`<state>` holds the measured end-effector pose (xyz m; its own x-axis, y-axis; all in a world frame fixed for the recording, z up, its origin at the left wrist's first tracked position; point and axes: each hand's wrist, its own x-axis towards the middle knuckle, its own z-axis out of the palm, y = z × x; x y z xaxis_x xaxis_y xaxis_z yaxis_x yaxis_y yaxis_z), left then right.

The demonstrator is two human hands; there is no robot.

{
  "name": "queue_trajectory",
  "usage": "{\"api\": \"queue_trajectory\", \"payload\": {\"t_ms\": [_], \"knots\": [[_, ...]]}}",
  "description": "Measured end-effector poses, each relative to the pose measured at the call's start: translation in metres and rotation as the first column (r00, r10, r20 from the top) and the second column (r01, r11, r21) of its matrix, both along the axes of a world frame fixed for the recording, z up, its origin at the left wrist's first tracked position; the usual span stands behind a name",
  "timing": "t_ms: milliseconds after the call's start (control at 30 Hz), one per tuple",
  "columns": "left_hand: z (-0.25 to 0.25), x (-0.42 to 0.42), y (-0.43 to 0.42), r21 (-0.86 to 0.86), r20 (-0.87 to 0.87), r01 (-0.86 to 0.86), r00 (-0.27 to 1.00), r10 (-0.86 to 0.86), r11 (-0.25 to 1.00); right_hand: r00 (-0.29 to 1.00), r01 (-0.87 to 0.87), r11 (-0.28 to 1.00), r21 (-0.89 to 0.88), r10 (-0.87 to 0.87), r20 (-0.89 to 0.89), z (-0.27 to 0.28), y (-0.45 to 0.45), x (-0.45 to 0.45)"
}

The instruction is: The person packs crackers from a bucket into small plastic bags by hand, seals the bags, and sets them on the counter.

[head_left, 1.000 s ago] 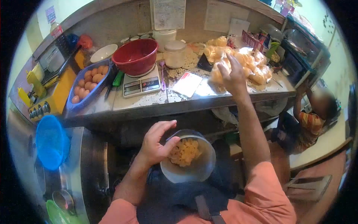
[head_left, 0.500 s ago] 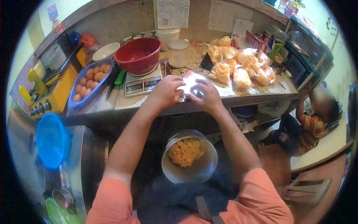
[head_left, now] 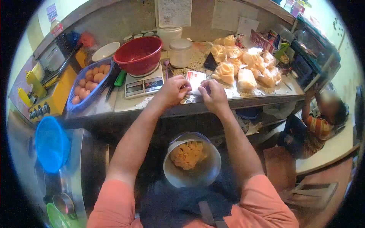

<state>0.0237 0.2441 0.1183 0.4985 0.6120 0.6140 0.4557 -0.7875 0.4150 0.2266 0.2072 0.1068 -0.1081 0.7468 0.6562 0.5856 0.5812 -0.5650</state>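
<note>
Head view: left fingers (head_left: 184, 90), right fingers (head_left: 206, 87) pinching white packet (head_left: 198, 78), red label (head_left: 189, 76) illegible; wall sheet (head_left: 229, 16) headed MENU.

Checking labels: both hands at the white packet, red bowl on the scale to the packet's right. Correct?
Side is wrong: the head view shows the bowl, on the scale, left of the white packet. Left hand and right hand are at the packet.

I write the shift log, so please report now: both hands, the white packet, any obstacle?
Left hand, right hand: at near edge of white packet, grip unclear. Packet on counter, red print showing. No obstacle seen.
</note>
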Motion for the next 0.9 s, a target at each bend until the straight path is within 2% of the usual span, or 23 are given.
{"api": "queue_trajectory", "payload": {"t_ms": [100,133,233,300,400,533,633,733,900], "knots": [[0.003,0.001,-0.005,-0.184,0.127,-0.047,0.989,0.071,0.982,1.000,-0.010,1.000,-0.005,0.010,-0.008,0.004,-0.003,-0.003],[0.004,0.002,-0.007,-0.164,0.123,-0.049,0.990,0.070,0.985,1.000,-0.017,1.000,-0.002,0.017,-0.005,0.003,-0.004,-0.004],[0.004,-0.001,-0.010,-0.096,0.121,-0.065,0.990,0.077,0.993,0.994,-0.030,0.981,0.190,0.010,0.107,-0.004,-0.005,-0.005],[0.003,0.000,-0.009,-0.049,0.133,-0.067,0.988,0.073,0.997,0.989,-0.052,0.983,0.174,0.026,0.146,-0.005,-0.006,-0.005],[0.007,0.004,-0.017,-0.160,0.227,-0.047,0.970,0.083,0.986,0.976,-0.036,0.985,0.167,-0.001,0.217,0.001,-0.007,-0.006],[0.000,0.000,-0.011,-0.025,0.151,-0.053,0.987,0.056,0.998,0.959,0.001,0.987,0.158,-0.046,0.279,0.010,-0.010,-0.016],[-0.005,-0.001,-0.006,0.071,0.112,-0.044,0.993,0.035,0.996,0.927,0.042,0.975,0.218,-0.119,0.355,0.005,-0.002,-0.018],[-0.007,-0.003,-0.002,0.107,0.056,-0.035,0.998,0.029,0.994,0.944,-0.002,0.987,0.159,-0.051,0.326,-0.004,0.008,-0.013],[-0.001,0.004,-0.016,0.147,0.049,-0.062,0.997,0.055,0.987,0.963,0.059,0.992,0.113,-0.086,0.257,-0.007,0.012,-0.014]]}}
